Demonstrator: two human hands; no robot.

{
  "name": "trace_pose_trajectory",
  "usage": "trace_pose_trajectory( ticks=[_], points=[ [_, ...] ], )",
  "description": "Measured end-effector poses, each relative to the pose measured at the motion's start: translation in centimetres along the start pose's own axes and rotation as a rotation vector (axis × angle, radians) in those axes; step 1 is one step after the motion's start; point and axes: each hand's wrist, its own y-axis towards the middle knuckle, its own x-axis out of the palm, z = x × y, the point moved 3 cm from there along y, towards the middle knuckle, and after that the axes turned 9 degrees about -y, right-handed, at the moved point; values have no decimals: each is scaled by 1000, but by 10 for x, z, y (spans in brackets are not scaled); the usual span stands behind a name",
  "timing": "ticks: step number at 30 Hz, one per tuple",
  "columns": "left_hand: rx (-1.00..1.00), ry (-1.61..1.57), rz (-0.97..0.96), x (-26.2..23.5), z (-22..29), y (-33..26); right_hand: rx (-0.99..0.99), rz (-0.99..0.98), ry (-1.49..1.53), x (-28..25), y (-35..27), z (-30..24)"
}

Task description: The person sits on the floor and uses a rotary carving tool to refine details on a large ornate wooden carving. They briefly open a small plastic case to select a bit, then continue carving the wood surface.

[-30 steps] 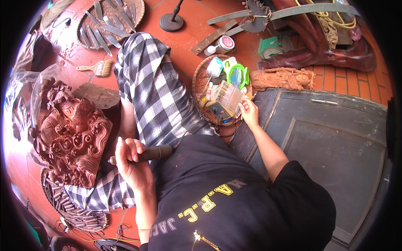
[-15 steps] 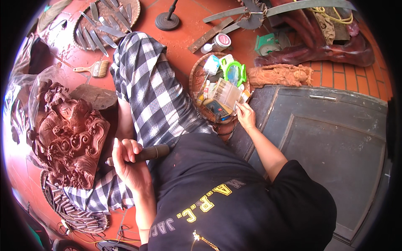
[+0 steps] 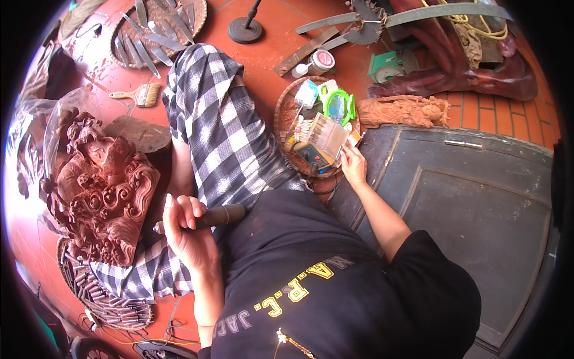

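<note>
Left hand (image 3: 191,240), left of centre: grips dark handpiece (image 3: 221,216) | right hand (image 3: 354,166), right of centre: at clear case (image 3: 329,135), grip unclear

Dark tool (image 3: 222,216) partly hidden by left hand (image 3: 196,244); tip too small to read. Right hand (image 3: 354,167): fingertip contact with plastic box (image 3: 327,135) unclear. Knife basket (image 3: 200,25) cut off up top, wheel (image 3: 84,345) at bottom.

Head-worn left fisheye, looking down, hands (image 3: 191,242) (image 3: 354,165) near.

Carving (image 3: 104,188) left, case (image 3: 329,135) in basket (image 3: 282,113) right
</note>
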Motion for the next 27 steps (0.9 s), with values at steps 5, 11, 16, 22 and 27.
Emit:
trace_pose_trajectory(
  ticks=[5, 11, 16, 22, 27],
  points=[
    [10, -8, 6, -2, 0, 1, 48, -97, 17, -2, -4, -9],
    [4, -3, -8, -3, -1, 2, 1, -18, 171, -8, -3, -19],
    [3, 8, -10, -3, 1, 0, -2, -4, 191, -3, 12, -28],
    [11, 19, 7, -3, 2, 0, -163, 10, 272, -3, 41, -61],
    [19, 13, -5, -1, 0, -1, -255, -17, 181, 14, 54, -62]
  ],
)
